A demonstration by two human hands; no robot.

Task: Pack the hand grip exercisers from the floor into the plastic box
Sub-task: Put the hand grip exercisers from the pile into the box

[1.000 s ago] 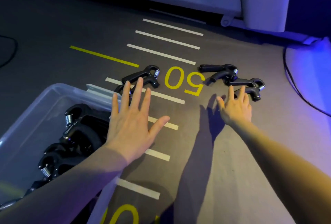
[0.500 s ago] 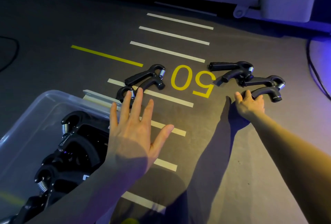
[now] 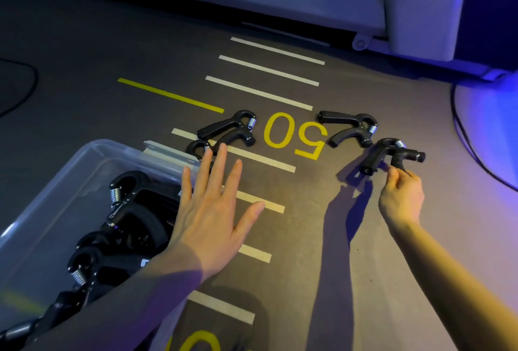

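Observation:
Black hand grip exercisers with steel springs lie on the grey floor. My right hand (image 3: 400, 193) pinches a handle of one exerciser (image 3: 389, 154), tipped up off the floor at the right. A second exerciser (image 3: 350, 127) lies just beyond it. Left of the yellow "50", another exerciser (image 3: 228, 129) lies flat, and a fourth (image 3: 197, 148) is partly hidden behind my left fingertips. My left hand (image 3: 213, 207) hovers flat with fingers spread beside the clear plastic box (image 3: 92, 151) at lower left, which holds several exercisers (image 3: 126, 210).
White and yellow floor stripes run through the middle. A pale bench or machine base (image 3: 420, 8) stands at the back right. A black cable (image 3: 459, 131) curves along a blue-lit surface at the right edge. Another cable (image 3: 28, 81) lies at far left.
My right hand reached the nearest right-hand exerciser, closed its fingers on a handle and swung it round and up. My left hand stayed spread by the box.

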